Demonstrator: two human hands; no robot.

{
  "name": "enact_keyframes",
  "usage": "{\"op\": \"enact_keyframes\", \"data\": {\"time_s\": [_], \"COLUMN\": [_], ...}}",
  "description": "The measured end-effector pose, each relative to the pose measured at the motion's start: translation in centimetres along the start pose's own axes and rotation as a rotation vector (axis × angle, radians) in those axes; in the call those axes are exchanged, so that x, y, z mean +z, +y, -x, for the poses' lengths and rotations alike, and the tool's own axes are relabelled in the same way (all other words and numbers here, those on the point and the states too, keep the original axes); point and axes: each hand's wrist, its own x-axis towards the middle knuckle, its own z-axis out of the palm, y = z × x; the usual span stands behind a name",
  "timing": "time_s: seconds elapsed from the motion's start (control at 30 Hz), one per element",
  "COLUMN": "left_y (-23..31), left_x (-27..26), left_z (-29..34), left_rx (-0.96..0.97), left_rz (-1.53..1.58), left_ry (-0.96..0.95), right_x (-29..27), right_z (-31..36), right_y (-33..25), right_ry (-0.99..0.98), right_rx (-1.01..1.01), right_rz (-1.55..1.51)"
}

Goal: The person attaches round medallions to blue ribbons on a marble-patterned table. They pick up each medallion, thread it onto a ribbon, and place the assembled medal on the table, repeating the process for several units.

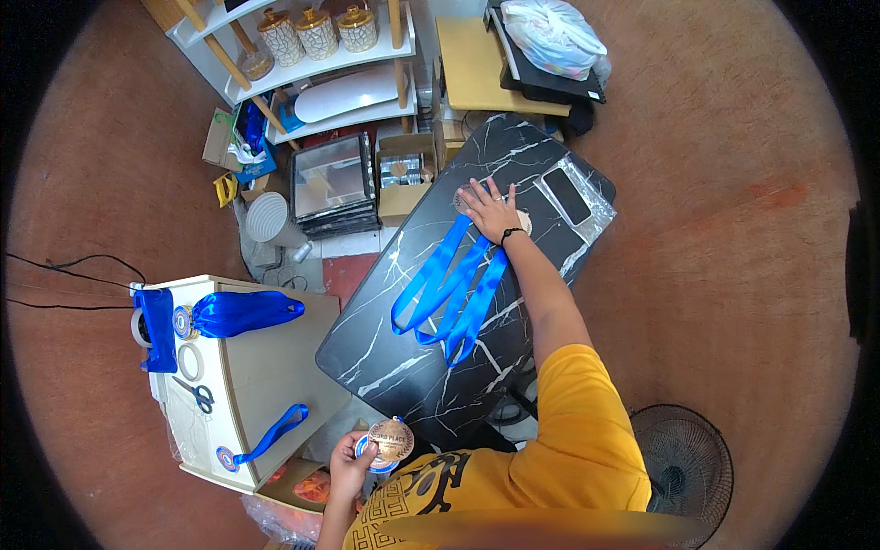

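At the lower middle, my left hand (345, 472) pinches a bronze-coloured medal (394, 439) between thumb and fingers. Behind it shows part of a round piece with a blue and white face (383, 466). My right hand (493, 213) lies flat with fingers apart at the far part of a black marble-patterned table (371, 344). Its fingertips touch a medal (466, 198), and a second medal (525, 221) peeks out beside the wrist. Blue ribbons (438, 278) trail in loops from under that hand toward me; how many medals it covers is hidden.
A phone (567, 194) rests on clear plastic at the table's far right. On a white cabinet (275, 357) at left are bundled blue ribbons (247, 313), scissors (200, 396), a tape roll (190, 362) and a ribboned medal (227, 458). A fan (678, 463) stands at lower right, shelves (321, 64) behind.
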Motion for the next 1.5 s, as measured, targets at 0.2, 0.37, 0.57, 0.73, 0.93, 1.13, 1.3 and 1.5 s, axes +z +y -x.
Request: {"op": "enact_keyframes", "data": {"time_s": [0.2,0.37,0.57,0.73,0.93,1.13,1.3,1.5], "left_y": [0.5,0.9,0.9,0.7,0.5,0.2,0.1,-0.1], "left_x": [1.4,2.2,2.9,3.4,3.7,4.0,4.0,4.1], "left_z": [-1.1,-1.2,-1.1,-0.8,-0.3,-0.4,-0.2,0.3], "left_rx": [-0.007,0.004,0.007,0.035,0.053,0.085,0.101,0.096], "left_rz": [0.023,0.053,0.077,0.05,0.056,0.046,0.052,0.064], "left_ry": [0.023,0.027,0.035,0.019,-0.018,-0.038,-0.052,-0.071], "right_x": [0.5,0.8,0.8,0.0,-1.7,-0.2,1.2,2.0], "right_z": [0.2,1.3,2.2,2.1,5.2,12.4,12.6,14.6], "right_y": [0.6,1.3,2.4,2.3,-1.7,-9.5,-13.5,-14.6], "right_ry": [0.046,0.091,0.095,0.016,0.123,0.013,-0.011,-0.116], "right_rx": [-0.018,-0.006,-0.022,-0.002,-0.051,-0.267,-0.436,-0.728], "right_rz": [-0.02,-0.006,0.009,0.016,-0.056,-0.238,-0.294,-0.333]}}
